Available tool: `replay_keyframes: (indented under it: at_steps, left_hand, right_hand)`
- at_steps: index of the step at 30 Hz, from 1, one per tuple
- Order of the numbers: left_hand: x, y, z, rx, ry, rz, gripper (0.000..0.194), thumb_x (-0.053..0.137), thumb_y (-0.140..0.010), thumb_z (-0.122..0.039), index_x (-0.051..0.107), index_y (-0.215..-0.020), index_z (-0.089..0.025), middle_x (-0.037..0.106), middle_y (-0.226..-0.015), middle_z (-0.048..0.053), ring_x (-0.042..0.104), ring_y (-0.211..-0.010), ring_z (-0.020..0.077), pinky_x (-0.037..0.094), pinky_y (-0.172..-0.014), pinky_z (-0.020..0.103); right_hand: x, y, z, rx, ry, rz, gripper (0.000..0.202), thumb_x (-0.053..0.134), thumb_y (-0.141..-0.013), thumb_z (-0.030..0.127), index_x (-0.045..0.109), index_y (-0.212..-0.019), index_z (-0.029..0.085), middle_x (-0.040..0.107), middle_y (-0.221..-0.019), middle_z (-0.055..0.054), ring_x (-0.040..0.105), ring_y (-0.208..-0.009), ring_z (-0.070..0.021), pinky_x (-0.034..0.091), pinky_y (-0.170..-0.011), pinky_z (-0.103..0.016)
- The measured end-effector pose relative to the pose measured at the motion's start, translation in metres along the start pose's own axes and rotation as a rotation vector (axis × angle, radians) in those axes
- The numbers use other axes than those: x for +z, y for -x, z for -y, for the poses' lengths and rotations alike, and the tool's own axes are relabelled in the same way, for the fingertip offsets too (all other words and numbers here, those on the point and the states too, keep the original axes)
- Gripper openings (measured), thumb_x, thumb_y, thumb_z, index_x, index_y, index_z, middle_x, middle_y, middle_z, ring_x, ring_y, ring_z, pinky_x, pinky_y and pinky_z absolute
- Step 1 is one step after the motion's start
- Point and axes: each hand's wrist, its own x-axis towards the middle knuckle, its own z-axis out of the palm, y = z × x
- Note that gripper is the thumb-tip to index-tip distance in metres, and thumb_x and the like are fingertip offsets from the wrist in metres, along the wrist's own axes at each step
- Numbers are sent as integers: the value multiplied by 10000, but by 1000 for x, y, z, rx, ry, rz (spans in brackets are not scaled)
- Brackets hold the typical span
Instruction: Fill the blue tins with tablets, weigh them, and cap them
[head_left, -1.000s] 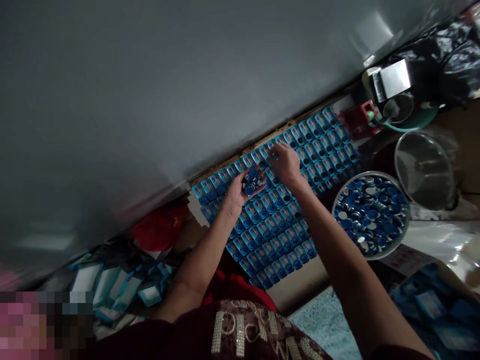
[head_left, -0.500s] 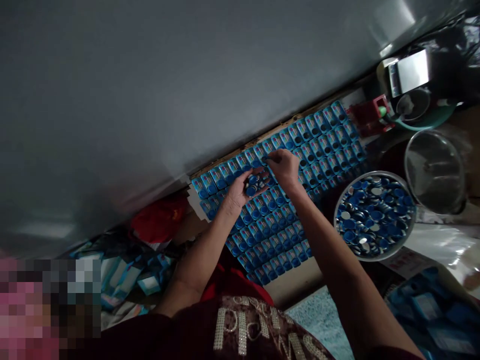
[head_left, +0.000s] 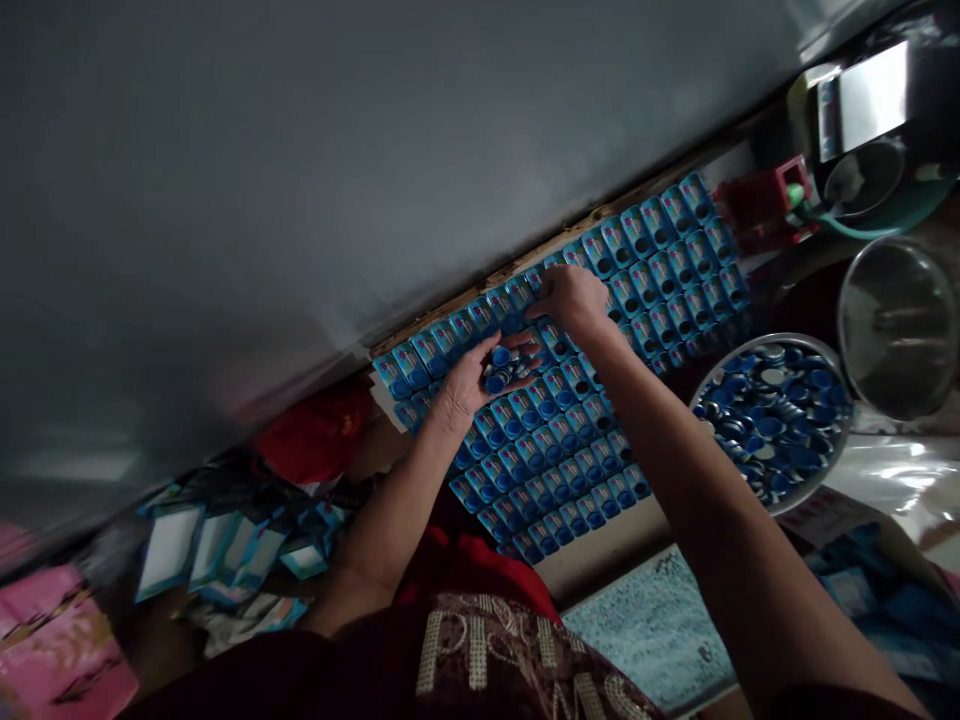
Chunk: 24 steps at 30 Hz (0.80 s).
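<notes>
Cupped palm up, my left hand point(head_left: 461, 388) holds a small heap of round blue caps point(head_left: 500, 372) with silvery edges. Just above and to its right, my right hand point(head_left: 576, 298) is closed, thumb and fingers pinched down over the upper row of packs. Whatever sits in that pinch is hidden. Beneath both hands lie rows of small blue printed packs point(head_left: 517, 465). Many on the left and in the lower rows show a blue disc at one end; those at the upper right show a dark round spot there.
Right of the packs stands a round metal basin point(head_left: 849, 430) full of blue and silvery caps. A clear tub point(head_left: 896, 330), a red object point(head_left: 765, 205) and a scale-like device point(head_left: 874, 95) are beyond it. Open boxes point(head_left: 169, 550) lie lower left; a grey wall point(head_left: 300, 180) rises behind.
My right hand has moved from holding a small dark piece above my left palm to pressing down at the upper row. The view has shifted slightly. My left hand still cups the caps.
</notes>
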Motion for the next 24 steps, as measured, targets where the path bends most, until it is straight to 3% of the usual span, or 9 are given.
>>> replay_keyframes:
  at_steps: [4, 9, 14, 19, 24]
  left_hand:
    - [-2, -2, -1, -3, 25, 9, 412, 490, -1180, -352, 787, -1374, -142, 870, -1134, 170, 861, -1111, 322, 669, -1093, 569]
    - [-1, -1, -2, 7, 35, 17, 409, 582, -1150, -363, 750, -1452, -144, 862, -1196, 187, 850, -1152, 345, 648, -1130, 590]
    - [2, -3, -2, 14, 36, 42, 426, 586, -1148, -385, 737, -1468, -146, 858, -1211, 194, 845, -1169, 349, 643, -1132, 597]
    - [12, 2, -2, -2, -4, -44, 397, 585, -1136, -354, 738, -1462, -187, 870, -1162, 145, 848, -1154, 333, 653, -1111, 598]
    - [16, 7, 8, 5, -46, -98, 336, 578, -1131, -333, 761, -1377, -196, 865, -1130, 132, 852, -1128, 314, 667, -1100, 578]
  right_hand:
    - [-6, 7, -3, -32, -45, 9, 207, 951, -806, 369, 780, -807, 253, 782, -862, -45, 734, -864, -268, 510, -770, -361]
    - [-20, 21, 10, -126, -46, 12, 112, 877, -796, 248, 841, -903, 252, 794, -889, -28, 729, -878, -255, 528, -787, -353]
    - [-12, 27, 26, -38, 35, 35, 135, 804, -810, 149, 816, -902, 246, 799, -927, -66, 738, -912, -287, 539, -808, -382]
    - [-8, 22, 28, -9, -31, -1, 156, 812, -809, 129, 787, -888, 261, 796, -962, -49, 733, -935, -280, 517, -814, -358]
    - [-15, 67, 7, -181, -295, -22, 133, 892, -845, 258, 832, -963, 276, 778, -947, -18, 695, -867, -224, 502, -789, -319]
